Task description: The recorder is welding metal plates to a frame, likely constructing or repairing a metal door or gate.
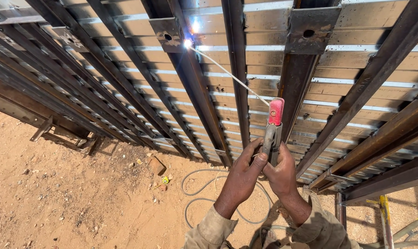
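Both my hands grip a welding electrode holder (273, 131) with a red head. My left hand (242, 173) wraps its lower handle from the left, and my right hand (281, 173) clasps it from the right. A long thin white welding rod (227, 73) runs from the holder up and left. Its tip meets a bright arc spark (188, 43) beside a small steel plate with a hole (168, 34), on a dark steel bar of the metal gate frame (195, 92).
A second holed steel plate (310, 30) sits on a bar at upper right. Corrugated sheet backs the dark bars. A grey cable (204, 193) loops on the sandy ground below. A brick piece (157, 165) lies by the frame's foot. A yellow-marked stand (385, 221) is at lower right.
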